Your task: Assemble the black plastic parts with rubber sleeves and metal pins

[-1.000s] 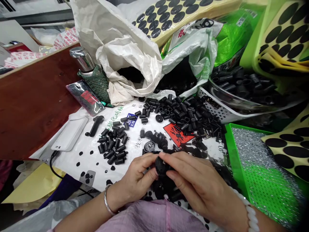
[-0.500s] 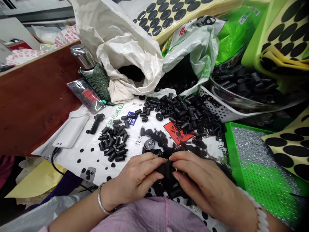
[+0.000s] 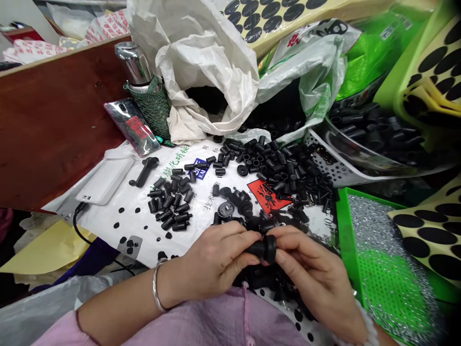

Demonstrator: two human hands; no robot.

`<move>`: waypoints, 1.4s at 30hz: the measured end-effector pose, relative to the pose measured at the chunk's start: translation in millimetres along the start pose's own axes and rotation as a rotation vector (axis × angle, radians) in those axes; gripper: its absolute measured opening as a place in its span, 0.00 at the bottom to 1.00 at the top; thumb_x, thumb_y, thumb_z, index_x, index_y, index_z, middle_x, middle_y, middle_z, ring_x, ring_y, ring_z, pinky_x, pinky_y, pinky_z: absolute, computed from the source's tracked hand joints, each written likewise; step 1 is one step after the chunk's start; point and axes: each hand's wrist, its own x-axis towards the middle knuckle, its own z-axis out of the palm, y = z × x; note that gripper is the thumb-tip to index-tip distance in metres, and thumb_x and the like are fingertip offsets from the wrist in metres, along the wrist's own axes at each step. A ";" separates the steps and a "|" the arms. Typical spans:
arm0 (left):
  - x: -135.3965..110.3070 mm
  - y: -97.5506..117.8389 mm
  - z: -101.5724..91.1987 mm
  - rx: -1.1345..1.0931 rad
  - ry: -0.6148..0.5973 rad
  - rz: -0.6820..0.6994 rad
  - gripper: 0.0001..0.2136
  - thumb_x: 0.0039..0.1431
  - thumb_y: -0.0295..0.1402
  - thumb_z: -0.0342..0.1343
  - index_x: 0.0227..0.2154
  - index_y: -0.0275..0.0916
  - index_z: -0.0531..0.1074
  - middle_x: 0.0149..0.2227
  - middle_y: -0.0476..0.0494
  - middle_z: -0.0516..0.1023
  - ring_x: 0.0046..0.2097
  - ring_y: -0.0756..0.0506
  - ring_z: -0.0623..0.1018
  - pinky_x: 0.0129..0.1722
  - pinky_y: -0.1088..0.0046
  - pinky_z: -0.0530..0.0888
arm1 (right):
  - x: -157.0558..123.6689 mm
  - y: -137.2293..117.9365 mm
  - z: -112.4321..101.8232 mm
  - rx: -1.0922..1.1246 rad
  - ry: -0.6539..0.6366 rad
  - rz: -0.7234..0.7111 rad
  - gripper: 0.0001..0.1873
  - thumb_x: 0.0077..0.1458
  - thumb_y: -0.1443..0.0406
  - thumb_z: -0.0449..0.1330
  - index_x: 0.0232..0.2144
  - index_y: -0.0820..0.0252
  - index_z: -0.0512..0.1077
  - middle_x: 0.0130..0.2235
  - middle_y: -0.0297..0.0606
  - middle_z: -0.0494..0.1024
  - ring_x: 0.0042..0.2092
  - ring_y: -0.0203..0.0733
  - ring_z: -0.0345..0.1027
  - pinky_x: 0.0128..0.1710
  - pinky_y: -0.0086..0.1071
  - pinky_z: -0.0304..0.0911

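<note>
Between my hands, close to my body, is a black plastic part [image 3: 269, 248] with a round flanged end and a narrower stem. My left hand [image 3: 216, 262] is closed around the stem side, thumb and fingers pinching it. On the flanged end, the thumb and fingers of my right hand [image 3: 311, 269] are closed too. More dark parts lie under my hands, partly hidden by them. Just beyond sit a round black disc with a grey face [image 3: 226, 209] and a heap of small black cylinders [image 3: 277, 163]. A smaller group of black cylinders [image 3: 171, 202] lies to the left.
A green tray [image 3: 345, 230] of small silvery pieces stands at right. Behind are an open white sack [image 3: 212, 62], a steel flask [image 3: 135, 62], a leaning phone [image 3: 131, 126] and a basin of black tubes [image 3: 378, 127]. A white power bank [image 3: 106, 178] with a cable lies left.
The black part has turned, so its round flanged end now shows between my hands. My right hand has shifted its fingers on it. The view has tilted slightly.
</note>
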 end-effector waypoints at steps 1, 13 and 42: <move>-1.1 -1.5 2.4 0.054 0.019 0.025 0.13 0.61 0.30 0.47 0.47 0.32 0.64 0.34 0.39 0.71 0.35 0.46 0.72 0.33 0.72 0.72 | 1.1 2.1 2.0 0.118 0.003 0.079 0.04 0.54 0.70 0.54 0.29 0.60 0.67 0.36 0.39 0.70 0.35 0.35 0.69 0.31 0.26 0.68; 3.9 -0.3 3.8 -0.456 0.102 -0.303 0.12 0.61 0.27 0.46 0.46 0.35 0.67 0.32 0.43 0.69 0.31 0.51 0.71 0.30 0.77 0.72 | 3.7 -2.7 4.8 0.202 0.041 0.126 0.02 0.54 0.70 0.54 0.31 0.59 0.67 0.39 0.39 0.68 0.35 0.34 0.68 0.31 0.26 0.67; 5.8 -12.2 1.9 -0.554 -0.041 -0.354 0.16 0.52 0.31 0.58 0.46 0.39 0.69 0.41 0.43 0.75 0.42 0.46 0.74 0.43 0.73 0.71 | 14.5 -1.1 -2.2 -0.303 -0.003 -0.292 0.06 0.53 0.73 0.54 0.35 0.64 0.68 0.36 0.40 0.69 0.35 0.33 0.65 0.32 0.27 0.64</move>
